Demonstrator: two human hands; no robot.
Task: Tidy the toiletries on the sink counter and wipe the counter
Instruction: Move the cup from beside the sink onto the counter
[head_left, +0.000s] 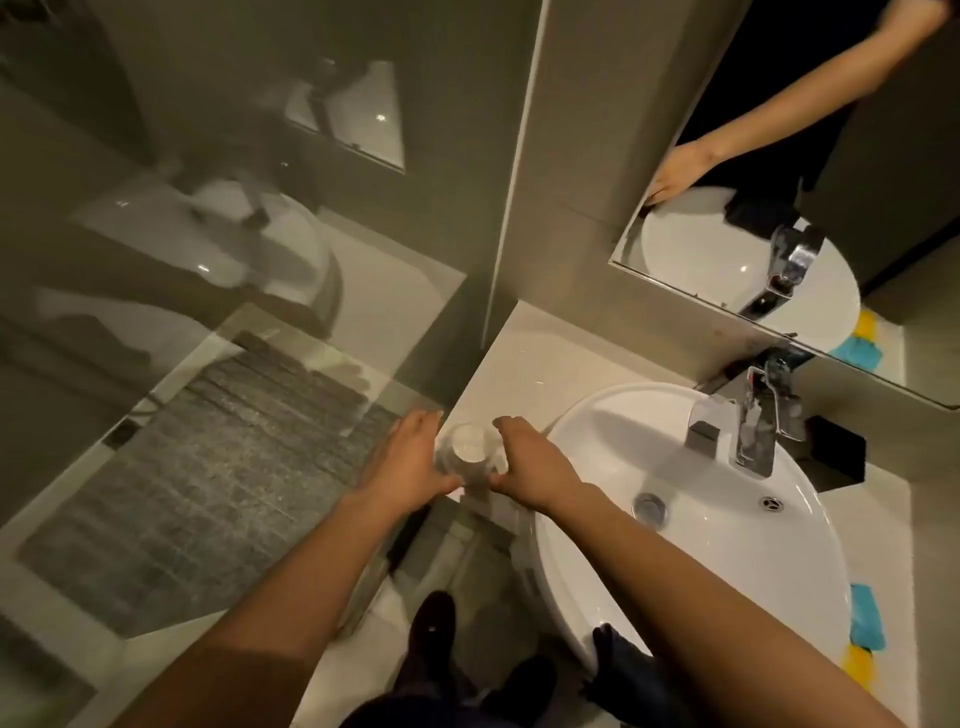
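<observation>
A clear drinking glass (470, 453) sits at the front left corner of the pale counter (524, 358), seen from above. My left hand (410, 462) presses against its left side and my right hand (530, 462) against its right side, so both hands grip it. The white basin (691, 525) lies just right of my right hand. A blue and yellow cloth (865, 631) lies on the counter at the basin's right edge, far from both hands.
A chrome tap (756, 426) stands behind the basin, with a black holder (836, 457) to its right. A mirror (779, 182) hangs above. A glass shower screen (234, 312) borders the counter on the left, with a grey mat on the floor behind it.
</observation>
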